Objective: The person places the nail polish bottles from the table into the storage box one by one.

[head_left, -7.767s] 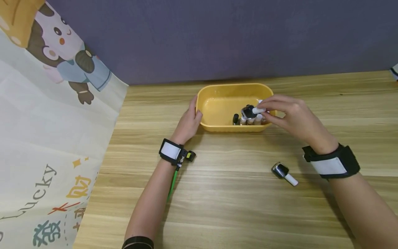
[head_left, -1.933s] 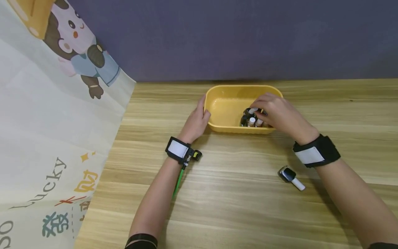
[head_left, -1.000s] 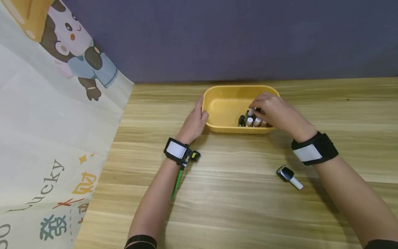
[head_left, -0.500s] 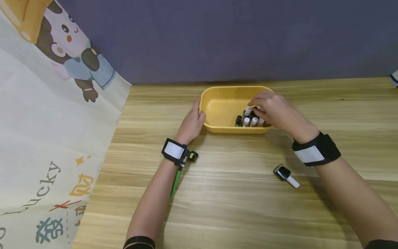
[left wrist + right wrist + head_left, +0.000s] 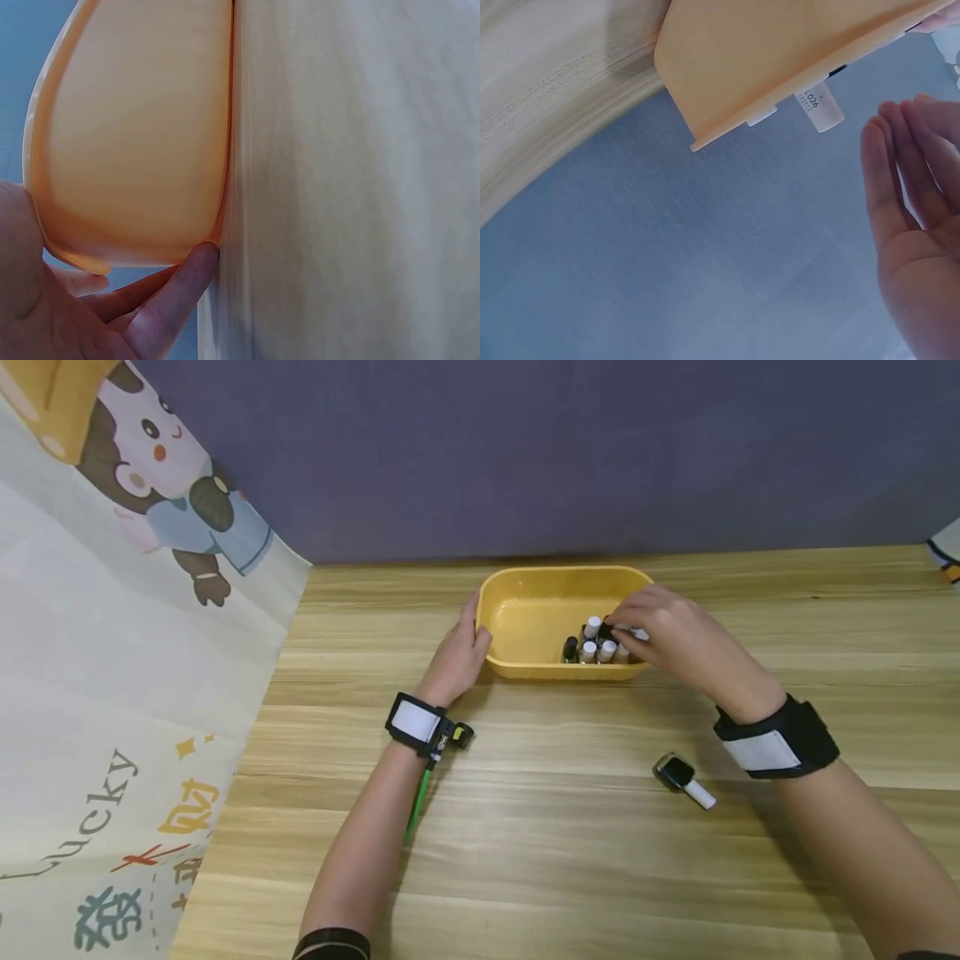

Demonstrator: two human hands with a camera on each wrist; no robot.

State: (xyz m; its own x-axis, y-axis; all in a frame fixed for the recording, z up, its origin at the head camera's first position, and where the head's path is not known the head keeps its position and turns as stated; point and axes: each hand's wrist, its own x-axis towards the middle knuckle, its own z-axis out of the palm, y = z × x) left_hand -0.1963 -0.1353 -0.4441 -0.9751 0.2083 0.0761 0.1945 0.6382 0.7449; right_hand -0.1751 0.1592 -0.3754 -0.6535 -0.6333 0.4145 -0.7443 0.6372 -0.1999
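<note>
Near the wall stands a yellow bin (image 5: 525,670) with several nail polish bottles (image 5: 592,627) upright in its right part, most white-capped, at least one dark-capped (image 5: 570,647). My left hand (image 5: 453,660) holds the bin's left end, thumb at the rim; the left wrist view shows its fingers (image 5: 169,311) against the end wall. Over the bin's right end, my right hand (image 5: 675,631) has its fingertips close to the caps. In the right wrist view those fingers (image 5: 889,180) are fairly straight, and a white cap (image 5: 821,109) stands apart from them.
A dark nail polish bottle with a white cap (image 5: 684,779) lies on its side on the wooden table (image 5: 525,843), nearer than the bin. Behind rises a dark blue wall (image 5: 562,460). A printed cloth (image 5: 112,677) hangs on the left.
Earlier my right hand carried a bottle over the bin, then stood it in the row by its white cap. Now the fingers are off that cap and slightly right. The left hand stays put.
</note>
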